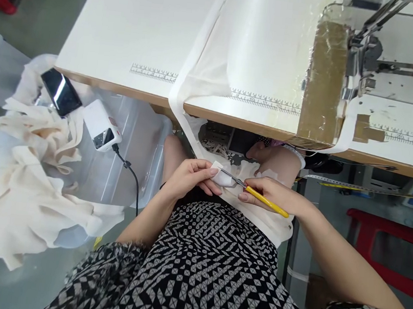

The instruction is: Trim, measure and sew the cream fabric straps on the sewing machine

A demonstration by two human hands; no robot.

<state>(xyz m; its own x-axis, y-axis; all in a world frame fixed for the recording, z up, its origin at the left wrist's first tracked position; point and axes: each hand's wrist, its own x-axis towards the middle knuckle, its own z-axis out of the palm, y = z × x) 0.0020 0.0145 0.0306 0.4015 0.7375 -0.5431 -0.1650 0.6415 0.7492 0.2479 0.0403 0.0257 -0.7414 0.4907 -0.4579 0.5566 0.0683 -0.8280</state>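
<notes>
White cloth piece (222,178) is over the lap, below the front edge of the table (131,24) and apart from it. Left hand (191,178) pinches it, fingers narrow, near its left end. Right hand (272,192) is closed round yellow-handled scissors (266,201), blades against the cloth; can't tell if they cut through. Both hands work in the pocket between table edge and torso, some room between edge and knuckles. Long white strip (177,97) crosses the tabletop, bends over the front edge, drops toward the left hand. More pale cloth (269,225) lies under the right hand. Plastic bin (130,136) left of the left knee, gap between its wall and the left forearm. Red stool (397,236) beyond the right forearm, well apart.
</notes>
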